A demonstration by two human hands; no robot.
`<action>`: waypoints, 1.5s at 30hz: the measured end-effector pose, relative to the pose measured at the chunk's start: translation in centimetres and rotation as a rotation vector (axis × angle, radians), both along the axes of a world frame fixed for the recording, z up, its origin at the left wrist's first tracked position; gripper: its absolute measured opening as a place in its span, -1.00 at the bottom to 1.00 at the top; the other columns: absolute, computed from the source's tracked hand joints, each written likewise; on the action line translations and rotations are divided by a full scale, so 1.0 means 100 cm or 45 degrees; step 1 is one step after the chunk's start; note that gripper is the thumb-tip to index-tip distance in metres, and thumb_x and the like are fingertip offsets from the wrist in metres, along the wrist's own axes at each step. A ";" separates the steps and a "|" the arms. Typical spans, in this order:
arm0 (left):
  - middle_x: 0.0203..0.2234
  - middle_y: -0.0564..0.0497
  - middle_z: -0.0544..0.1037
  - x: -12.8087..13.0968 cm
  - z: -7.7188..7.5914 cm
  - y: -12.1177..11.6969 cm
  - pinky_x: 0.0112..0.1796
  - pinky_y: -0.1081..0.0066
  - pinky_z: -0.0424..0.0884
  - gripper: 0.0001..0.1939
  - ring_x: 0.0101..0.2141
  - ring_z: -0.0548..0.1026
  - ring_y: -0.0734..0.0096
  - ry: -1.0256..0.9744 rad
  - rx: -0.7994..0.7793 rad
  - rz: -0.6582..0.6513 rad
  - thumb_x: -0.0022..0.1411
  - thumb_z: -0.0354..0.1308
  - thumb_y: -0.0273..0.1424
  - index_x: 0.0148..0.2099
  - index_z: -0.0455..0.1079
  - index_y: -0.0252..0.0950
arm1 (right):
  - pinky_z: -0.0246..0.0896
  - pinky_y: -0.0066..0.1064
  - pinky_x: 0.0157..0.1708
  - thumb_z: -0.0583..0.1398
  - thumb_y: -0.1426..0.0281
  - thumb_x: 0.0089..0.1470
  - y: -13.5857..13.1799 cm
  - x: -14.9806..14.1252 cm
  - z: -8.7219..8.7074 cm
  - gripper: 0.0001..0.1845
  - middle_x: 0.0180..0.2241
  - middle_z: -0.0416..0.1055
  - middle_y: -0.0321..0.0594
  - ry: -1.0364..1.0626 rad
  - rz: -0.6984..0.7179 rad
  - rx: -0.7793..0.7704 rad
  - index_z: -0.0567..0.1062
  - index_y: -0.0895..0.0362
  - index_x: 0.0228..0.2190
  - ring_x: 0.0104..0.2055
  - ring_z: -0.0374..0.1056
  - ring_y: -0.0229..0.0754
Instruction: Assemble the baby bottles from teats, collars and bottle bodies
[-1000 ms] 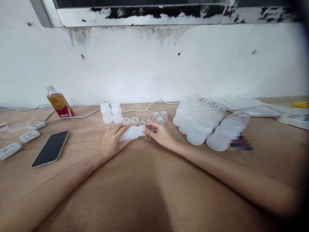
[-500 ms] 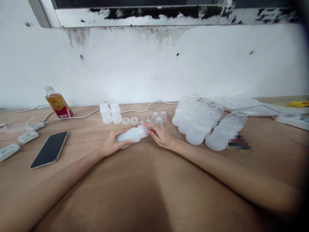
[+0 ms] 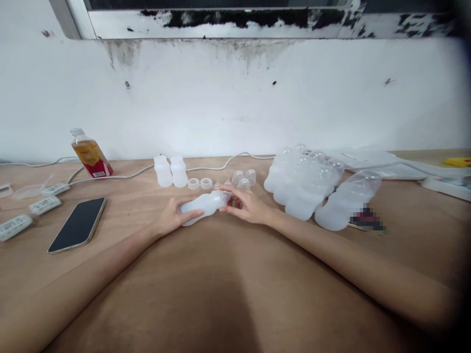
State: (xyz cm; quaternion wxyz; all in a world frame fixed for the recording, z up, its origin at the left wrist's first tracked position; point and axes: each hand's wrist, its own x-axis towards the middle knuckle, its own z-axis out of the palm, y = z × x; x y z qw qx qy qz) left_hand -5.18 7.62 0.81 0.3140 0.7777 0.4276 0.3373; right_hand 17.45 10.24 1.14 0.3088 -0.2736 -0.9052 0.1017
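Observation:
My left hand (image 3: 172, 216) is wrapped round the body of a frosted white baby bottle (image 3: 203, 205), which lies tilted with its top toward the right. At that end sits a ring with a clear nipple (image 3: 225, 197). The thumb and fingers of my right hand (image 3: 249, 207) close round this ring, partly hiding it. Just behind the hands are two loose clear nipples (image 3: 217, 185), two white collar rings (image 3: 206, 183) and three clear dome caps (image 3: 238, 177). Further left, two uncapped baby bottles (image 3: 179, 171) stand upright.
Several capped baby bottles (image 3: 301, 193) are grouped on the right, near my right forearm. On the left are a phone (image 3: 77, 224), a drink bottle (image 3: 91, 156) and white labelled blocks (image 3: 44, 205). A white cable (image 3: 221, 168) runs along the wall.
My right-hand fingers have shifted their hold at the bottle's top, showing more of the ring and nipple. The left hand keeps its grip. The whole view has shifted slightly.

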 end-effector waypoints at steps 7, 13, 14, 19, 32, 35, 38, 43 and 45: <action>-0.19 0.03 0.47 0.001 -0.001 -0.001 -0.25 0.38 0.34 -0.54 -0.22 0.42 0.26 0.108 0.185 0.021 0.00 0.09 -0.18 -0.04 0.30 -0.24 | 0.27 -0.38 -0.41 0.14 0.23 -0.07 -0.004 -0.003 0.002 -0.55 -0.17 0.33 -0.14 0.063 -0.067 -0.063 0.25 0.11 -0.12 -0.28 0.30 -0.18; -0.24 0.01 0.49 0.003 -0.003 -0.006 -0.30 0.40 0.34 -0.52 -0.30 0.44 0.29 0.270 0.437 0.171 -0.03 0.10 -0.13 -0.07 0.32 -0.26 | 0.29 -0.42 -0.45 0.15 0.19 -0.11 -0.009 -0.006 0.002 -0.63 -0.31 0.34 -0.22 0.149 -0.121 -0.298 0.30 0.11 -0.25 -0.35 0.32 -0.24; -0.24 0.00 0.49 0.003 -0.002 -0.006 -0.29 0.39 0.33 -0.51 -0.29 0.44 0.29 0.266 0.439 0.190 -0.04 0.10 -0.13 -0.07 0.31 -0.26 | 0.29 -0.44 -0.49 0.15 0.19 -0.11 -0.009 -0.006 0.003 -0.63 -0.29 0.32 -0.22 0.176 -0.096 -0.369 0.29 0.10 -0.24 -0.34 0.32 -0.23; -0.29 0.03 0.51 -0.001 0.017 -0.003 -0.34 0.40 0.35 -0.54 -0.31 0.44 0.27 0.192 -0.001 0.068 -0.07 0.11 -0.11 -0.13 0.36 -0.23 | 0.33 -0.44 -0.46 0.17 0.29 -0.11 -0.007 -0.005 0.006 -0.59 -0.16 0.26 -0.20 0.216 0.071 -0.435 0.25 0.06 -0.16 -0.21 0.28 -0.21; -0.39 -0.13 0.49 -0.007 0.025 0.005 -0.70 0.49 0.22 -0.49 -0.55 0.40 0.39 -0.297 -1.281 -0.342 0.07 -0.16 -0.04 -0.17 0.35 -0.31 | 0.24 -0.30 -0.17 0.11 0.53 -0.06 -0.010 -0.008 0.013 -0.69 -0.08 0.26 -0.22 0.319 0.374 -0.178 0.29 0.04 -0.22 -0.02 0.18 -0.21; -0.45 -0.10 0.50 -0.008 0.026 0.005 -0.62 0.46 0.30 -0.52 -0.55 0.41 0.39 -0.309 -1.129 -0.303 0.08 -0.13 -0.08 -0.11 0.32 -0.30 | 0.23 -0.28 -0.15 0.19 0.43 -0.13 -0.013 -0.006 0.017 -0.59 -0.13 0.30 -0.20 0.281 0.235 -0.241 0.27 0.06 -0.17 -0.08 0.24 -0.19; -0.50 -0.06 0.51 -0.012 0.031 0.006 -0.56 0.45 0.33 -0.57 -0.57 0.42 0.41 -0.158 -0.982 -0.271 0.07 -0.08 -0.09 -0.21 0.38 -0.29 | 0.24 -0.30 -0.15 0.23 0.36 -0.17 -0.013 -0.004 0.019 -0.55 -0.15 0.32 -0.20 0.219 0.149 -0.273 0.29 0.08 -0.16 -0.14 0.28 -0.21; -0.46 0.02 0.52 -0.013 0.043 0.004 -0.49 0.46 0.32 -0.63 -0.45 0.44 0.34 0.291 -0.320 -0.109 -0.01 0.04 -0.09 -0.29 0.43 -0.24 | 0.27 -0.36 -0.25 0.24 0.26 -0.20 -0.008 -0.005 0.013 -0.55 -0.21 0.36 -0.21 0.192 0.051 -0.370 0.32 0.10 -0.21 -0.20 0.31 -0.21; -0.37 0.04 0.51 -0.009 0.041 0.003 -0.39 0.43 0.33 -0.60 -0.35 0.44 0.28 0.366 -0.049 -0.039 -0.07 0.11 -0.10 -0.20 0.40 -0.21 | 0.28 -0.40 -0.36 0.17 0.20 -0.13 -0.006 -0.007 0.009 -0.65 -0.36 0.41 -0.23 0.193 0.004 -0.499 0.33 0.14 -0.30 -0.34 0.36 -0.23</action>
